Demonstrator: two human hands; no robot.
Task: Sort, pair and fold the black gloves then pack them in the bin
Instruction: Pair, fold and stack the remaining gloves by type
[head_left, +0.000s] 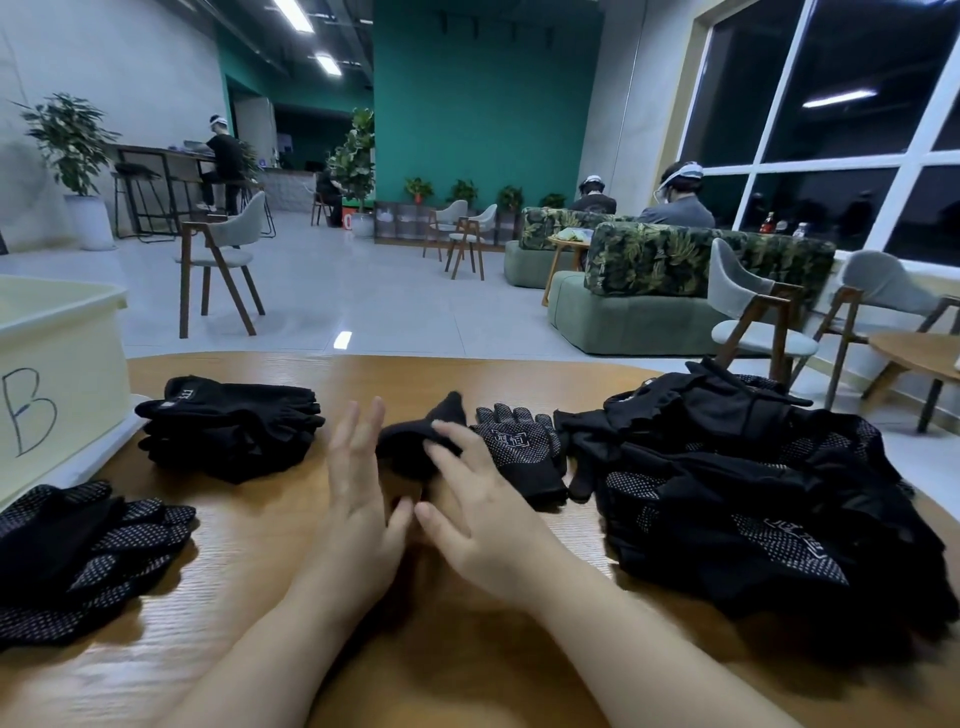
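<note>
Beside the patterned glove (522, 453), both hands, left hand (358, 488) and right hand (475, 512), grip relaxed apart, press a plain glove (418, 441) mid-fold; next likely needs stacking toward the bin (62, 364).

teal wall (483, 104) | grey tiled floor (332, 270) | leaf-print sofa (675, 265) | dark windows (831, 104) | ceiling strip lights (328, 63)

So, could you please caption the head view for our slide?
Both hands, left and right, fold a black glove on the wooden table between glove piles.
</note>
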